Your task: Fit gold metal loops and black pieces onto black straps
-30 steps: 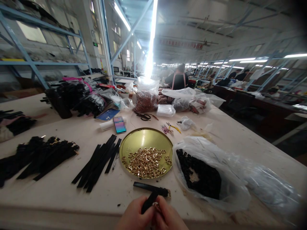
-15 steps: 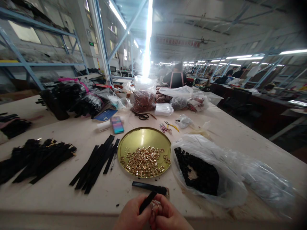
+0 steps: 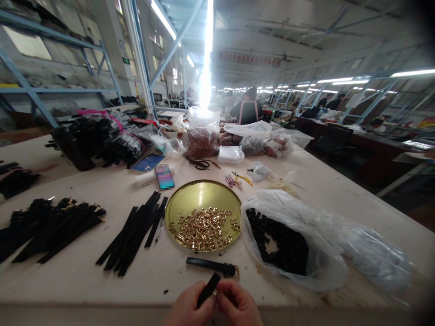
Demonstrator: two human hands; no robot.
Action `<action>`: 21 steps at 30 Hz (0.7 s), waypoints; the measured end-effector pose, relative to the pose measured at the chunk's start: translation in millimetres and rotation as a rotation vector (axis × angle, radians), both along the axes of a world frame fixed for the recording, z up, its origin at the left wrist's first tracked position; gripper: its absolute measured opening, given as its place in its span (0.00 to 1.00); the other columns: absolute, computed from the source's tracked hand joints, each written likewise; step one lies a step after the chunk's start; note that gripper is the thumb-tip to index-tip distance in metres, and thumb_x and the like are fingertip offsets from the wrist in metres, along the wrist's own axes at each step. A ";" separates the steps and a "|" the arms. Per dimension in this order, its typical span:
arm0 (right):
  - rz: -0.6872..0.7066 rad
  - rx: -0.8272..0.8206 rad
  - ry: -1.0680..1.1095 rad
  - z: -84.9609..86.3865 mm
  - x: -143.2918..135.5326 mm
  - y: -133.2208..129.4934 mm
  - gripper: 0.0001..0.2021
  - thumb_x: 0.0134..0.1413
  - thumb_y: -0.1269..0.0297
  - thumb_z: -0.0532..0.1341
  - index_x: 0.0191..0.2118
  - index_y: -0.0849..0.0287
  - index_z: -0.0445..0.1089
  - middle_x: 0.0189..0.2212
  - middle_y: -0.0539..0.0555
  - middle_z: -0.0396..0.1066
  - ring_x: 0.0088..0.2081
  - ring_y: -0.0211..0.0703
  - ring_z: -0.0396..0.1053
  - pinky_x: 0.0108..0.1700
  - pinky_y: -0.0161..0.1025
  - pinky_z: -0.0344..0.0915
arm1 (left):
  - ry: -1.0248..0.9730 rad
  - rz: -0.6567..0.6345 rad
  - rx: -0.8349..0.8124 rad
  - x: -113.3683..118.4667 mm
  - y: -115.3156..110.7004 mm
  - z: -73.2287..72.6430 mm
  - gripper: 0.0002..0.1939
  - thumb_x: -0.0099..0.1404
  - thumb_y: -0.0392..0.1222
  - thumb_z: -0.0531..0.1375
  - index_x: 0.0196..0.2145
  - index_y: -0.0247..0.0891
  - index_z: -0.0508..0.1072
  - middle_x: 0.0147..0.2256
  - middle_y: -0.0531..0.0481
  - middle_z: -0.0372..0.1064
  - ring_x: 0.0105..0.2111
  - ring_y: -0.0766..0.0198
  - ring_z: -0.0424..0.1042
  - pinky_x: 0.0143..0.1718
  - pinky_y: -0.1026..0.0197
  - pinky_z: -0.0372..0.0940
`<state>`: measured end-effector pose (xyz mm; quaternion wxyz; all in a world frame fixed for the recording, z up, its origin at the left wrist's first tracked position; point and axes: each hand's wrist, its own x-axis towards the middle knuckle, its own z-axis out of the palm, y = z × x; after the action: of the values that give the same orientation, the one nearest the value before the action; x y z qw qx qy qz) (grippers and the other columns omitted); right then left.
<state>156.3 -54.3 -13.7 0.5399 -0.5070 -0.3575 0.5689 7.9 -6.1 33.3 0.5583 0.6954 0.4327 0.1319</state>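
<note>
right grip (image 3: pixel 239 302) shifted, metal piece (image 3: pixel 215 293) mostly hidden, hold unclear; left grip (image 3: pixel 189 302) pinches black strap (image 3: pixel 208 290).

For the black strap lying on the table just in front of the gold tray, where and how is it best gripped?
Probably by its plain left half, pinched across the width, from above and the left. The black strap is long and narrow, its gold buckle at the right end, while the held strap in the left hand points toward its right half.
</note>
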 end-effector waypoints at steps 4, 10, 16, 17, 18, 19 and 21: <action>-0.208 -0.248 0.387 0.9 -0.6 4.0 0.20 0.26 0.56 0.73 0.28 0.59 0.69 0.18 0.44 0.68 0.18 0.29 0.61 0.22 0.28 0.59 | -0.046 0.007 -0.067 -2.8 -2.3 -9.5 0.18 0.64 0.53 0.41 0.37 0.37 0.62 0.18 0.59 0.55 0.21 0.66 0.60 0.25 0.66 0.56; -0.174 -0.271 0.523 -6.3 -11.2 1.6 0.21 0.24 0.57 0.73 0.27 0.59 0.67 0.17 0.43 0.67 0.16 0.29 0.61 0.20 0.28 0.59 | -0.010 -0.130 0.046 -3.8 -5.0 -14.2 0.14 0.63 0.49 0.44 0.30 0.38 0.61 0.25 0.53 0.61 0.26 0.65 0.61 0.27 0.66 0.56; -0.220 -0.101 0.356 -12.0 -19.3 -8.0 0.17 0.31 0.56 0.71 0.26 0.60 0.67 0.17 0.45 0.67 0.17 0.31 0.61 0.20 0.30 0.58 | 0.018 -0.108 0.068 1.8 -6.9 -4.7 0.06 0.60 0.40 0.45 0.29 0.39 0.59 0.27 0.51 0.63 0.28 0.64 0.62 0.30 0.65 0.55; -0.242 -0.096 0.351 -11.2 -17.1 -8.3 0.18 0.31 0.57 0.71 0.27 0.59 0.67 0.18 0.45 0.68 0.17 0.31 0.61 0.20 0.30 0.59 | 0.030 -0.105 0.048 1.8 -7.0 -5.7 0.06 0.59 0.40 0.46 0.28 0.39 0.59 0.27 0.52 0.63 0.28 0.64 0.61 0.30 0.65 0.55; -0.261 -0.098 0.356 -10.2 -14.0 -8.0 0.18 0.31 0.57 0.71 0.28 0.59 0.66 0.19 0.45 0.68 0.17 0.31 0.62 0.20 0.30 0.59 | 0.049 -0.105 0.029 1.5 -7.1 -7.3 0.05 0.59 0.40 0.46 0.27 0.39 0.58 0.26 0.53 0.62 0.28 0.64 0.61 0.30 0.65 0.55; -0.275 -0.106 0.368 -9.2 -10.4 -7.2 0.19 0.30 0.57 0.72 0.29 0.58 0.66 0.19 0.45 0.68 0.17 0.31 0.62 0.20 0.30 0.59 | 0.072 -0.109 0.015 1.1 -7.2 -9.0 0.06 0.59 0.40 0.46 0.26 0.39 0.58 0.26 0.53 0.61 0.27 0.65 0.60 0.29 0.65 0.54; -0.272 -0.138 0.397 -7.6 -4.0 -4.8 0.20 0.30 0.57 0.72 0.30 0.57 0.65 0.20 0.44 0.69 0.18 0.31 0.63 0.21 0.29 0.60 | 0.094 -0.119 -0.014 0.6 -7.4 -11.1 0.07 0.59 0.42 0.47 0.25 0.39 0.57 0.25 0.54 0.60 0.27 0.65 0.60 0.29 0.65 0.54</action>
<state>152.2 -59.1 -21.3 0.6352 -0.4645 -0.1330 0.6025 8.5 -13.5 22.3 0.5490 0.7215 0.4172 0.0627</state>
